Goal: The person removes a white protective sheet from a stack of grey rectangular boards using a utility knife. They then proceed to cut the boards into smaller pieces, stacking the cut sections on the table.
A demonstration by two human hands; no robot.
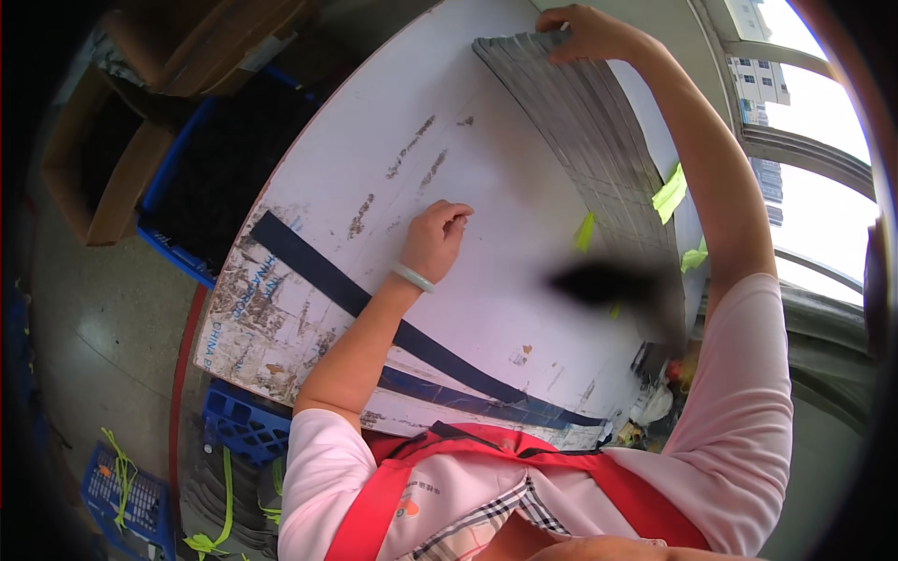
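Observation:
My right hand (599, 35) reaches to the far end of a long stack of grey strips (585, 131), its thumb and fingers closed over the strips' end. My left hand (435, 241), with a pale bangle at the wrist, hovers over the middle of the white board. Its fingers are curled together, with nothing visible in them. Below my left forearm a long dark navy strip (313, 262) lies slantwise across the board. A second dark strip (440, 390) lies near the board's front edge, partly alongside the first.
The worn white board (505, 280) has peeling patches. Yellow-green ties (670, 194) hang at the grey stack. A blurred dark shape (608, 282) covers part of the right side. Blue crates (245, 423) and cardboard boxes (131, 178) stand left. Windows (804, 122) line the right.

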